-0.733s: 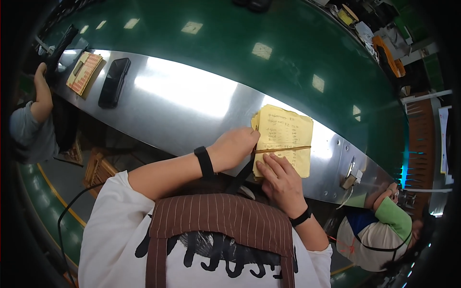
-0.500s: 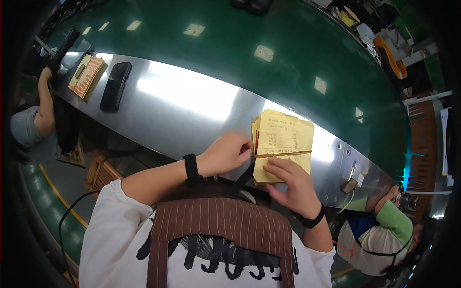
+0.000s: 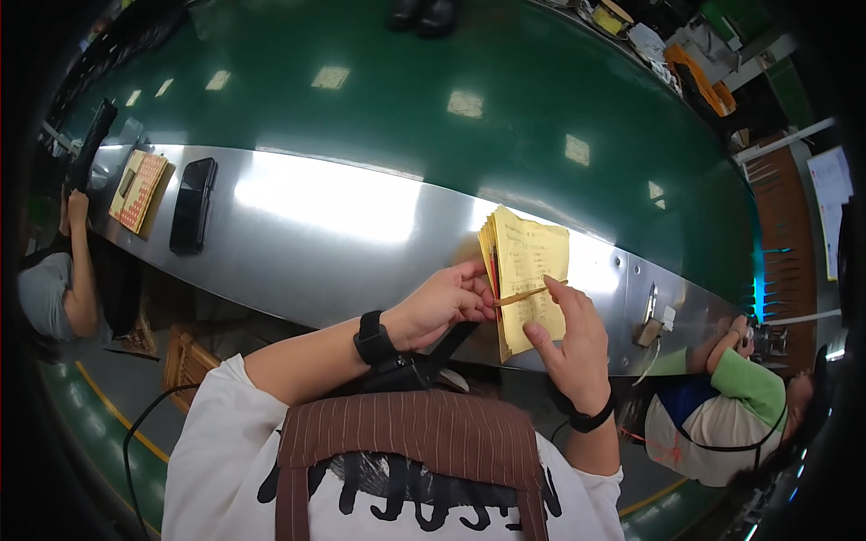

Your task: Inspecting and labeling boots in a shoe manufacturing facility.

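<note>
Yellow paper slips sit in a small stack (image 3: pixel 528 284) at the near edge of the shiny metal shelf (image 3: pixel 316 234), toward its right end. A tan rubber band (image 3: pixel 521 295) runs across the middle of the stack.

The left hand (image 3: pixel 446 302) pinches the left edge of the stack, with its fingers closed on the paper. The right hand (image 3: pixel 568 338) rests on the lower right part of the stack, with one finger stretched up to the band. It looks like that finger is hooked on the band, but I cannot tell for sure.

The stack looks light and thin. The slips are soft and will bend or fan out if held by one corner. They could tear if pulled hard. The best place to hold is the edge, near the band, where the slips are kept tight together.

A black phone (image 3: pixel 192 206) lies far off near the left end of the shelf, beside a flat yellow and red packet (image 3: pixel 138 189). Behind the shelf runs a green belt (image 3: pixel 433 108).
</note>
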Demonstrator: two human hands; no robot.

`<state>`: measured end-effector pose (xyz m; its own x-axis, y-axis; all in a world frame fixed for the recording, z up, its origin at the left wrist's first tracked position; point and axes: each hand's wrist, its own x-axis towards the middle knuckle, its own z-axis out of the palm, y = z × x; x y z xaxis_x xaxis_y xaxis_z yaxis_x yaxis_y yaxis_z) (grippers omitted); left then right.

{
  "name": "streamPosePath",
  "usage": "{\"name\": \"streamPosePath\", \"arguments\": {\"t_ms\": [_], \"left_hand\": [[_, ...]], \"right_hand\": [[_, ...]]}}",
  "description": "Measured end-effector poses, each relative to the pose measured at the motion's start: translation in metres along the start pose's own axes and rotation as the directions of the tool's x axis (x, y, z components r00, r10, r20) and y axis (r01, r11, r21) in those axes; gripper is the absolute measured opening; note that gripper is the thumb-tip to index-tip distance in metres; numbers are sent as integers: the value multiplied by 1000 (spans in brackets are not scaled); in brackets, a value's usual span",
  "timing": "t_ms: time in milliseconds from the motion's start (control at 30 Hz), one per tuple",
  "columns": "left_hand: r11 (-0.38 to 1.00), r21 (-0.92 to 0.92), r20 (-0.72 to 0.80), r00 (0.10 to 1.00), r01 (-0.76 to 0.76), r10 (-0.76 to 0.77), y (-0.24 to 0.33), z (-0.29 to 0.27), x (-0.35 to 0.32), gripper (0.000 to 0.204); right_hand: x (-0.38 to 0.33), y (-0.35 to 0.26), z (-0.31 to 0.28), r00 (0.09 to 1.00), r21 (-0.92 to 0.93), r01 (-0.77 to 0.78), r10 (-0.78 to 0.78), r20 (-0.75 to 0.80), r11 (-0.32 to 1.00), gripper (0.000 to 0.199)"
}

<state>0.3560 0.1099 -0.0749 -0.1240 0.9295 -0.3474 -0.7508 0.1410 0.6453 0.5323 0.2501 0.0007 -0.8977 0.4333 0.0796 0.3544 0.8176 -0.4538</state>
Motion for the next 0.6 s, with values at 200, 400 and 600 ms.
{"name": "streamPosePath", "arguments": {"t_ms": [200, 400, 600], "left_hand": [[999, -19, 129, 991, -35, 37, 6, 27, 15, 74], [991, 85, 219, 972, -100, 79, 15, 50, 30, 83], [985, 145, 209, 976, -90, 59, 20, 51, 50, 74]], "right_hand": [[-9, -31, -13, 997, -280, 16, 7, 81, 960, 94], [-21, -17, 6, 982, -293, -124, 74, -176, 948, 77], [-10, 25, -33, 951, 208, -220, 258, -174, 953, 58]]}}
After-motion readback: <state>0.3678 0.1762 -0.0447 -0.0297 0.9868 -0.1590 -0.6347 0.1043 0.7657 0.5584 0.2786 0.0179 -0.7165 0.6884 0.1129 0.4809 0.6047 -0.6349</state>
